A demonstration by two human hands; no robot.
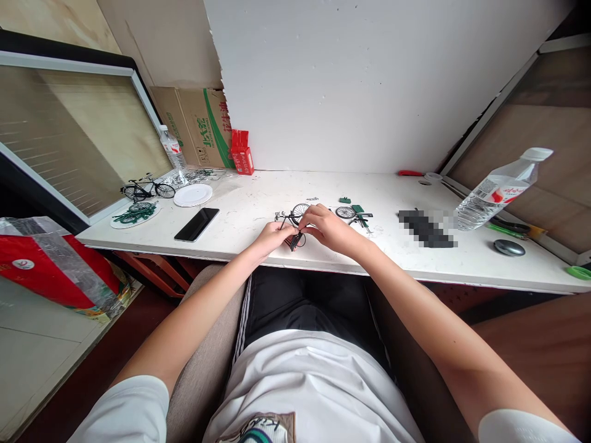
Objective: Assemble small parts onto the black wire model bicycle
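A small black model bicycle is held between both hands just above the front part of the white table. My left hand is closed around its lower left side, thumb on the frame. From above, my right hand pinches at its middle with thumb and forefinger; what exactly the fingertips grip is hidden. One spoked wheel sticks up behind the fingers and part of another shows below them. Right of my right hand lie a loose wheel and green and black bicycle parts. A small green piece lies behind them.
On the left are a phone, a white plate, another model bicycle and a plate of green parts. A water bottle, a pixelated dark item and a silver round object are at right. The table's front edge borders my lap.
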